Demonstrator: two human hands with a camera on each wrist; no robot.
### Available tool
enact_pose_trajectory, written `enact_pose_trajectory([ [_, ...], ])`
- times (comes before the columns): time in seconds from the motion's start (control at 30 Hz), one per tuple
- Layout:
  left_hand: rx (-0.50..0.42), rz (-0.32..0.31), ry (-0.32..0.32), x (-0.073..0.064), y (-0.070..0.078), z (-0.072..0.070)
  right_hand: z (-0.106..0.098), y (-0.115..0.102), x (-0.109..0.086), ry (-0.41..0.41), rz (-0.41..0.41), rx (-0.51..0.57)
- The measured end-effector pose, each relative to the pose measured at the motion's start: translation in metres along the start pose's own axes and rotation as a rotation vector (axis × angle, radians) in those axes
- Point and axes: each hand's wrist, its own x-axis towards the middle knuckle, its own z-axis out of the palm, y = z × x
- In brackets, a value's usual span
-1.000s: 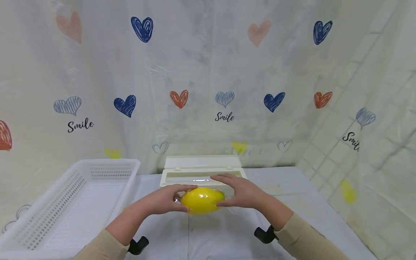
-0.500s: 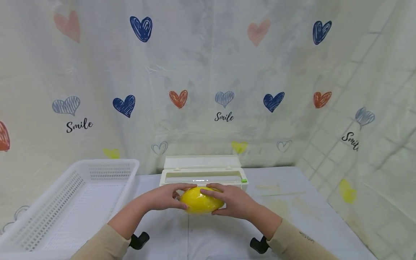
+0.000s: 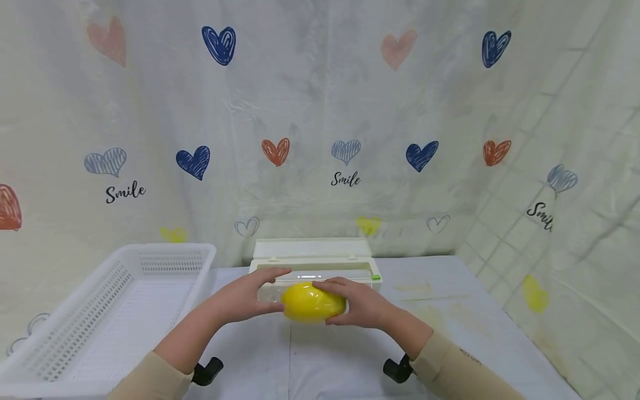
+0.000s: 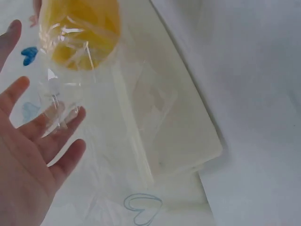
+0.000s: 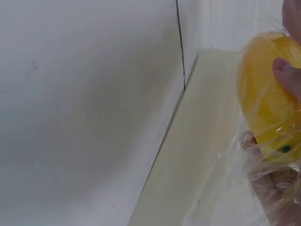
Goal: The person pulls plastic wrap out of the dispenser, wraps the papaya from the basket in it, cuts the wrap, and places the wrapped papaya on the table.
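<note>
A glossy yellow oval fruit (image 3: 314, 303) hangs above the table, wrapped in clear cling film (image 4: 66, 101); its exact kind is unclear. My right hand (image 3: 362, 303) grips its right end, thumb below and fingers on top. In the right wrist view a dark green spot shows on the fruit (image 5: 268, 99) under the film. My left hand (image 3: 240, 297) is at the other end with fingers spread, the thumb tip at or very near the fruit. Loose film trails past those spread fingers in the left wrist view. Just behind stands a cream cling film dispenser (image 3: 370, 286), lid up.
A white perforated plastic basket (image 3: 192, 297) stands on the left of the white-covered table (image 3: 340, 361). A green slider (image 3: 376, 277) sits at the dispenser's right end. A heart-patterned curtain (image 3: 300, 111) hangs behind the table and along the right side.
My right hand has closed in on the fruit and now holds its right end. My left hand has let go, its fingers spreading and shifting slightly left.
</note>
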Motion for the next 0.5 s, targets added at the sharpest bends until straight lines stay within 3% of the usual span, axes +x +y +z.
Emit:
enact_pose_trajectory([
  [0.17, 0.275, 0.229, 0.086, 0.002, 0.005, 0.011, -0.006, 0.004, 0.007, -0.027, 0.065, 0.105],
  [0.27, 0.374, 0.315, 0.127, 0.007, 0.001, 0.021, -0.007, 0.006, 0.011, -0.053, 0.117, 0.168],
  [0.37, 0.412, 0.333, 0.151, 0.012, -0.003, 0.030, -0.007, 0.010, 0.014, -0.081, 0.168, 0.242],
  [0.5, 0.414, 0.300, 0.147, 0.019, -0.005, 0.039, -0.010, 0.014, 0.018, -0.112, 0.197, 0.335],
])
